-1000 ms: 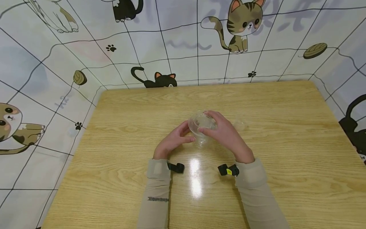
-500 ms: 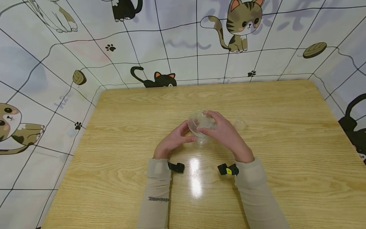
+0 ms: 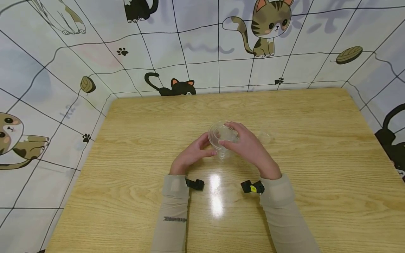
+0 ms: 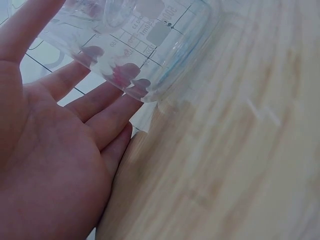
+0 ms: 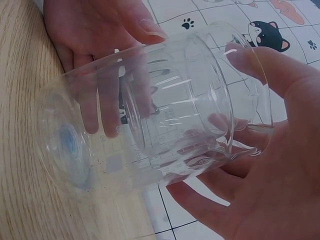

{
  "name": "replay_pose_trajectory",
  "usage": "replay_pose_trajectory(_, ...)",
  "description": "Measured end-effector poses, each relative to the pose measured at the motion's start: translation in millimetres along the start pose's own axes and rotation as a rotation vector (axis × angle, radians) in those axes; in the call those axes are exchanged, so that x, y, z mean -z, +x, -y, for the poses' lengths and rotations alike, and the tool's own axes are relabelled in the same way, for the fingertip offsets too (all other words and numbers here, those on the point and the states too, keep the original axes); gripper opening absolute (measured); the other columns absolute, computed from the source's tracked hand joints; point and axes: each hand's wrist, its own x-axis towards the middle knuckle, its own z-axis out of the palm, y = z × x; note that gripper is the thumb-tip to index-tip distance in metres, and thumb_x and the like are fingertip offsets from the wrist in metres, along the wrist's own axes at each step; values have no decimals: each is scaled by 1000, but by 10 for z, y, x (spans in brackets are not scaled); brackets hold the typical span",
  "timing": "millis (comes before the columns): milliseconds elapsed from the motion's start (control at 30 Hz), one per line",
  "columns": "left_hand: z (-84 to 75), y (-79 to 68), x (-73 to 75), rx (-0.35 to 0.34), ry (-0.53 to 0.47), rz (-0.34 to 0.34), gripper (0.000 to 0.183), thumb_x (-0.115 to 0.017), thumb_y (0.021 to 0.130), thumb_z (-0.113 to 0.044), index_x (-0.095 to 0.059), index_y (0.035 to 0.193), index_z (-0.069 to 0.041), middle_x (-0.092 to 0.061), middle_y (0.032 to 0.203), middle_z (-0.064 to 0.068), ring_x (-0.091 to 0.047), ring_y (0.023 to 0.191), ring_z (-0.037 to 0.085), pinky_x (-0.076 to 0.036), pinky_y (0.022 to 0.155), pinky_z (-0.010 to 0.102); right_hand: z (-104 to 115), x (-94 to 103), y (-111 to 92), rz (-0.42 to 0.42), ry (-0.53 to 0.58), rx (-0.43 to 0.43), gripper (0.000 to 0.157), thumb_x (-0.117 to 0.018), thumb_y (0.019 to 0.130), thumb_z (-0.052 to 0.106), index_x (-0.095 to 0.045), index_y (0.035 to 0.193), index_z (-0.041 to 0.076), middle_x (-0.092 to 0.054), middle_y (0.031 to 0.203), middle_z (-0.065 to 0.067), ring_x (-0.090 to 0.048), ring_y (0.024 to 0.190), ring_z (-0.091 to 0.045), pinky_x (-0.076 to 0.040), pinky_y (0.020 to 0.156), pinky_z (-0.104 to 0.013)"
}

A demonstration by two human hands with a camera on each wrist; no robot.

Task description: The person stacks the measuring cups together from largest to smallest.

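Note:
A large clear beaker [image 3: 223,153] with printed graduations is tilted over the table, its mouth toward my right hand. A smaller clear beaker [image 5: 170,100] sits inside it, seen through the wall in the right wrist view. My left hand [image 3: 193,153] holds the large beaker's side, with fingertips [image 4: 132,80] against the glass and the thumb on the near side. My right hand [image 3: 248,146] is at the mouth, its thumb and some fingertips reaching inside the rim and pinching the smaller beaker; its other fingers lie outside the large one.
Another small clear vessel [image 3: 267,136] stands on the wooden table [image 3: 316,158] just right of my right hand. White walls [image 3: 202,45] with cat drawings and grid lines surround the table at the back and sides. Black straps [image 3: 195,185] are at both wrists.

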Motion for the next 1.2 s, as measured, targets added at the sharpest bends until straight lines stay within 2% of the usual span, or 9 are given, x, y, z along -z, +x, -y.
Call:
replay_pose_trajectory(533,9,23,6,-31,-16,9,71,-66,84,-13,-28,144,-22,-33,147,-4,-29,136,20,-22,110,45,-7,6,15,19,1,25,70,-59,83,51,-34,141,19,-27,149,-2,-25,136,-27,-28,104,-54)
replay_pose_trajectory(800,15,21,1,-21,-25,7,70,-67,84,-14,-30,143,-22,-35,146,-4,-29,135,20,-25,109,45,-19,2,19,12,-18,23,69,-59,84,50,-34,141,19,-27,149,-1,-24,137,-25,-28,105,-52)
replay_pose_trajectory(900,124,55,16,-26,-11,1,70,-67,84,-18,-30,142,-29,-35,145,-10,-31,134,15,-27,108,42,-19,0,16,15,-23,26,69,-59,84,49,-34,141,19,-27,149,-2,-24,137,-25,-27,105,-53)
replay_pose_trajectory(1033,173,74,25,-22,-12,-3,69,-67,84,-18,-31,141,-31,-35,144,-11,-30,135,15,-26,109,41,-20,1,17,22,-22,26,70,-58,84,48,-33,142,18,-27,150,-3,-23,137,-26,-27,105,-54)
replay_pose_trajectory(1200,17,19,-1,-23,-32,6,69,-65,85,-11,-30,143,-21,-34,146,-4,-29,136,21,-24,109,46,-23,3,23,25,-26,25,69,-58,85,48,-33,142,18,-26,150,-2,-23,138,-26,-26,105,-53)
